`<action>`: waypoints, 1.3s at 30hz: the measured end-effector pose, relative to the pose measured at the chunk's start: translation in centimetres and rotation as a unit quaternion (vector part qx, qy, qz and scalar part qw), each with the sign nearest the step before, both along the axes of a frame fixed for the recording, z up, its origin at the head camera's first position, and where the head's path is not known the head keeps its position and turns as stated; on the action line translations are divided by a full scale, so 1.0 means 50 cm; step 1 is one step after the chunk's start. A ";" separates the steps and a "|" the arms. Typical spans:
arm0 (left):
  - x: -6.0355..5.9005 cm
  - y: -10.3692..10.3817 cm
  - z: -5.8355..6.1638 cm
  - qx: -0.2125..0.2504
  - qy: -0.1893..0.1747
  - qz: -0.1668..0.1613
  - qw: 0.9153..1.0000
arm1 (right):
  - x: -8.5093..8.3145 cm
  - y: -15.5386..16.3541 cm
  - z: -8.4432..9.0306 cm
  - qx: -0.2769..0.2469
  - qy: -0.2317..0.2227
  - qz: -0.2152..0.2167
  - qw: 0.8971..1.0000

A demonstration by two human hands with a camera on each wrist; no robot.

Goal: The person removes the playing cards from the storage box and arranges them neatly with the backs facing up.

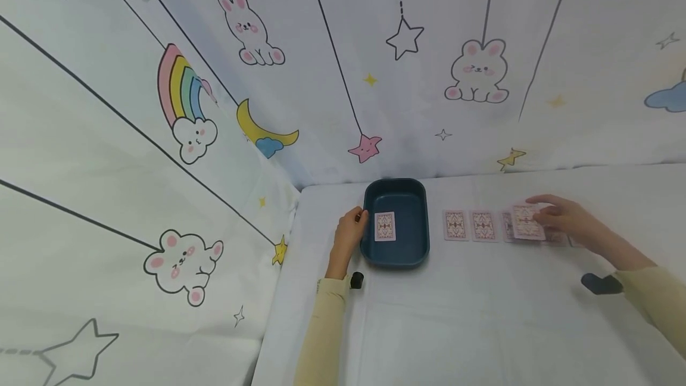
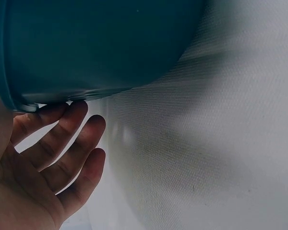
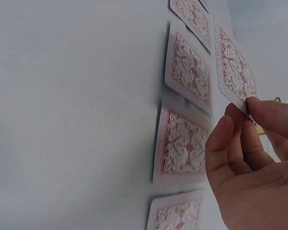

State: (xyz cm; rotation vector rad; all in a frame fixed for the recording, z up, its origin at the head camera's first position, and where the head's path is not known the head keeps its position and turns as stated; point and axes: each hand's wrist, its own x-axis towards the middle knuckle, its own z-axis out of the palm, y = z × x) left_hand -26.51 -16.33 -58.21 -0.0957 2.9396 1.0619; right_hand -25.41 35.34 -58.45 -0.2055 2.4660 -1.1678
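Note:
In the head view, a dark teal tray stands on the white-covered table, with one face-down playing card inside. My left hand holds the tray's left rim; the left wrist view shows its fingers against the outer wall, the thumb mostly hidden. Between thumb and fingertips, my right hand pinches a red-patterned playing card by its edge. That card is raised above a row of face-down cards, seen closer in the right wrist view, where the held card tilts clear of the row.
Left in the row lie two uncovered cards, one card and another card; others to the right are partly covered by the held card and my hand. A white curtain with cartoon prints hangs behind the table and along its left side.

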 end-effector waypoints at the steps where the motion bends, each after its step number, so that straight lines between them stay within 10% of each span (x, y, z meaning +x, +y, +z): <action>1: 0.001 0.000 -0.001 -0.001 0.000 -0.001 1.000 | 0.001 0.006 -0.002 0.001 0.000 0.000 1.000; 39: -0.004 0.000 -0.007 -0.009 0.004 -0.005 1.000 | 0.041 0.179 -0.008 0.039 0.014 -0.064 0.997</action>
